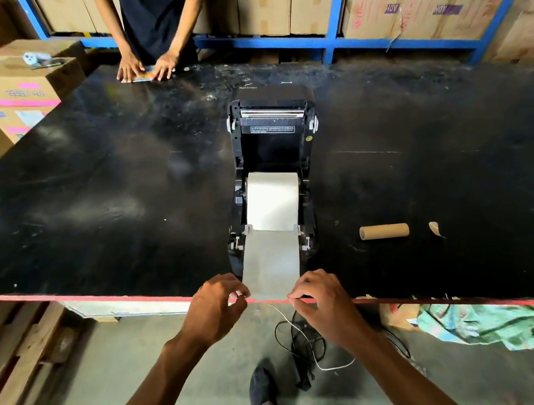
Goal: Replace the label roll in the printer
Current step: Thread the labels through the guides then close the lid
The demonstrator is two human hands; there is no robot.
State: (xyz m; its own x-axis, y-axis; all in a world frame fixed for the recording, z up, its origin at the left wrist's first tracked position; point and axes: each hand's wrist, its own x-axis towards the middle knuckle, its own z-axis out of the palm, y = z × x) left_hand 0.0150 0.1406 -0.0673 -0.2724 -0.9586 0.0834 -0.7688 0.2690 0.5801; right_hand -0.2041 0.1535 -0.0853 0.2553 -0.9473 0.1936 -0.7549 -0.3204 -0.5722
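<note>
At the far left, stacked cardboard boxes are seen beside the black worktop, and wooden pallets lie on the floor below its red-edged near rim. At the far edge of the worktop, a second person's two hands are pressed flat on a small colourful packet. Near the front edge, the left hand is held with thumb and forefinger pressed together on the left corner of the label strip, which is drawn out over the front of the printer and past the worktop's rim. The label printer stands in the middle of the worktop with its lid swung open and back, and the white label roll is seated in its bay, between the side guides. The right corner of the strip is pinched by the right hand in the same finger-and-thumb grip. Below the hands, a black cable and a thin white cord are coiled on the floor. To the right of the printer, well apart from it, an empty brown cardboard core lies on its side, with a small torn scrap just beyond. Blue shelving filled with cartons runs along the back right.
</note>
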